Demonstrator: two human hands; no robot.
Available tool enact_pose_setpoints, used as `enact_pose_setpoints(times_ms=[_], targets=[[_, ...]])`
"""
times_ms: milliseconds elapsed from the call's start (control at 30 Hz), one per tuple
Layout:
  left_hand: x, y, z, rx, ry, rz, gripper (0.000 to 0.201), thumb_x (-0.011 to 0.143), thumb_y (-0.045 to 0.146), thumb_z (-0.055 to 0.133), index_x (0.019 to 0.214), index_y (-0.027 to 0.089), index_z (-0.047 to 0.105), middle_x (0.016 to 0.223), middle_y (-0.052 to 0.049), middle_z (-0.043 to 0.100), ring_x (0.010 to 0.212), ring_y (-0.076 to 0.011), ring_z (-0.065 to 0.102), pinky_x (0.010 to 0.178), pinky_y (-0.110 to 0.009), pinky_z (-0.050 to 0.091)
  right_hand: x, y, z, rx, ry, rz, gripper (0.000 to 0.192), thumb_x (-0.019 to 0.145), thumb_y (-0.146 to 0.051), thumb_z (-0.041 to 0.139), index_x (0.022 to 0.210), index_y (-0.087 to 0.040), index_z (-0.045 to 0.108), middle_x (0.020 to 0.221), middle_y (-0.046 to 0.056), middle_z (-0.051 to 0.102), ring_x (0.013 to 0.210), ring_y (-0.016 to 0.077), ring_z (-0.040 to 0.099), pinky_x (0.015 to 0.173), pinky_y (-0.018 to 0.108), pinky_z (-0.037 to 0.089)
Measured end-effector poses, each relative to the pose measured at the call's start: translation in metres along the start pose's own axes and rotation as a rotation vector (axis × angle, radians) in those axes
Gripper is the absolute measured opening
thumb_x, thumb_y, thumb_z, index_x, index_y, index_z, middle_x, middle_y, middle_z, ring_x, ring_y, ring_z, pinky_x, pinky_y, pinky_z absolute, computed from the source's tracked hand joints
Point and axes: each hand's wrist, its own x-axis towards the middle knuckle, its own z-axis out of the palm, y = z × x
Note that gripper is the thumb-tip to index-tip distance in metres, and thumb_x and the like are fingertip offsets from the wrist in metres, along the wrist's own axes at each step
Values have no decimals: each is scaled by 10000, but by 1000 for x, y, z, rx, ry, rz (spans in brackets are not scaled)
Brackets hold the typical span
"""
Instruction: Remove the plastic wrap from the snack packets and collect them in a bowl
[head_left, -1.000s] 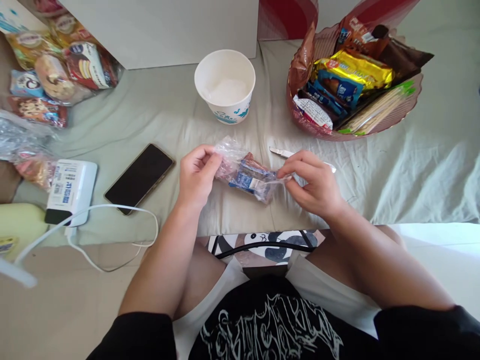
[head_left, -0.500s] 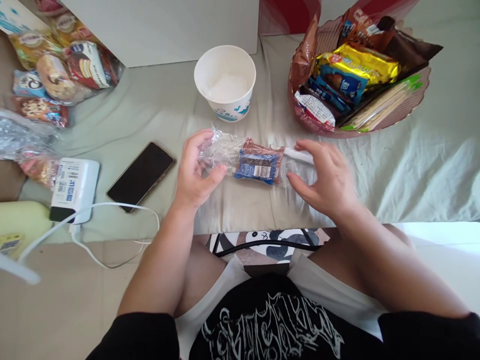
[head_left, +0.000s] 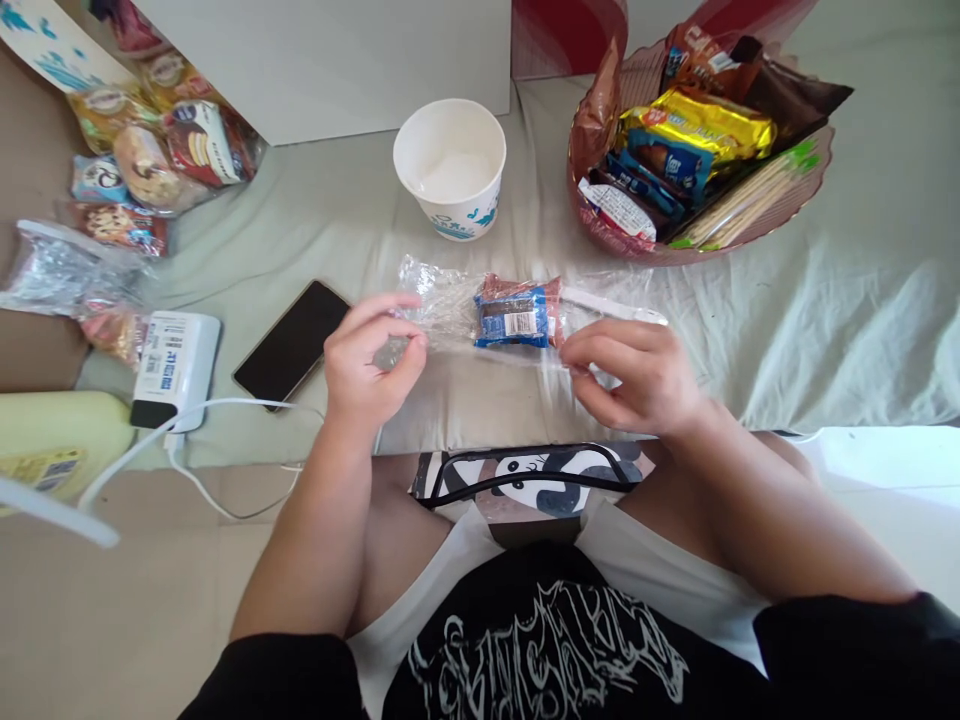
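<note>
1 white paper cup (head_left: 450, 165), 1 phone (head_left: 292, 340), 1 white power bank (head_left: 175, 368), 1 pink basket (head_left: 817, 170) of snacks, 1 clear bag (head_left: 442, 305) holding 1 blue snack pack (head_left: 514, 318), 2 hands

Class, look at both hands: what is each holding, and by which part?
Left hand and right hand each pinch one end of the clear plastic bag holding a blue-and-brown snack packet, stretched between them.

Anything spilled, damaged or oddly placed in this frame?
Nothing spilled or broken. One oddity: a bare knife lies on the sheet, partly under the clear bag, close to the right hand.
</note>
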Motion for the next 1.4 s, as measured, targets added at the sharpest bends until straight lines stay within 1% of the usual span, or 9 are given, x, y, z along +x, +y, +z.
enact_pose_setpoints(times_ms=[167, 267, 400, 533, 733, 833, 933, 1200, 1400], targets=[[-5, 12, -9, -10, -339, -206, 133, 866, 241, 622, 748, 216, 679, 496, 65, 609, 406, -86, 515, 464, -227, 416, 0, 5, -4, 97, -441, 87, 328, 1035, -293, 471, 905, -163, 743, 732, 43, 733, 592, 126, 576, 569, 307, 326], [-2, 5, -6, 97, -275, -232, 96, 859, 274, 646, 790, 223, 688, 515, 70, 568, 446, -92, 487, 515, -244, 430, 3, 7, -9, -118, -608, 301, 514, 1058, -396, 376, 728, -181, 707, 671, 60, 688, 564, 138, 506, 573, 330, 222], [3, -15, 3, 164, -32, -86, 324, 740, 342, 797, 1037, 242, 710, 978, -49, 720, 884, -214, 686, 799, -356, 579, 1, 11, -8, -425, -444, 501, 454, 990, -444, 429, 803, -227, 782, 565, 44, 618, 497, 167, 445, 551, 322, 161], [3, -28, 17, 103, -158, -61, 826, 665, 427, 877, 1406, 251, 558, 1427, -135, 611, 1323, -343, 598, 1061, -480, 546, -6, 17, -1, -421, -212, 488, 413, 922, -388, 529, 1221, -235, 770, 590, 7, 695, 453, 180, 491, 501, 308, 232], [11, -26, 31, 120, -120, -276, 506, 787, 304, 780, 1265, 225, 635, 1186, -77, 722, 1017, -237, 692, 958, -406, 575, -1, 15, 7, -90, -26, 524, 702, 919, -277, 558, 1601, -200, 409, 897, 37, 820, 579, 185, 672, 573, 335, 519], [18, -21, 33, 112, -76, -332, 201, 842, 356, 733, 982, 216, 697, 1013, -53, 716, 886, -214, 675, 861, -385, 582, 6, 10, 13, 28, 38, 472, 531, 937, -264, 563, 1462, -225, 493, 1295, 133, 764, 900, 223, 784, 726, 369, 611], [21, -20, 34, 56, -35, -339, 194, 905, 373, 665, 793, 214, 661, 984, -59, 700, 887, -207, 670, 866, -383, 583, 10, 8, 22, -11, -21, 331, 251, 952, -293, 585, 1191, -222, 617, 1487, 173, 651, 1288, 315, 693, 988, 481, 592], [18, -14, 44, -525, -170, -584, 444, 967, 671, 517, 828, 252, 570, 913, -65, 714, 839, -233, 750, 506, -290, 554, 12, 5, 37, -251, -109, 337, 550, 908, -382, 684, 1400, -154, 592, 1262, 192, 684, 1162, 366, 642, 986, 509, 530], [23, -2, 38, -436, -291, -500, 541, 796, 749, 719, 808, 259, 492, 715, -10, 665, 644, -198, 684, 453, -271, 503, 11, -8, 34, -276, -118, 280, 292, 962, -270, 603, 1227, -212, 712, 1177, 156, 653, 1082, 325, 606, 904, 484, 537]])
